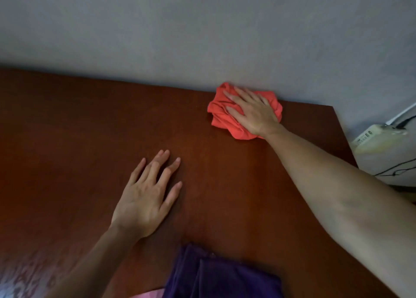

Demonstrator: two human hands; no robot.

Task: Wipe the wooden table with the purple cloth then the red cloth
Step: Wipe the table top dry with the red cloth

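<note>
A crumpled red cloth (221, 110) lies on the dark wooden table (78, 128) at its far edge, against the wall. My right hand (253, 110) presses flat on top of it, fingers spread over the fabric. My left hand (147, 194) rests palm down on the bare wood nearer to me, fingers apart, holding nothing. A purple cloth (220, 275) lies bunched at the near edge of the table, between my two arms, untouched by either hand.
A grey wall (202, 27) runs right behind the table's far edge. Past the table's right edge stands a pale box-like device (378, 137) with black cables. A bit of pink fabric (146, 293) shows at the bottom.
</note>
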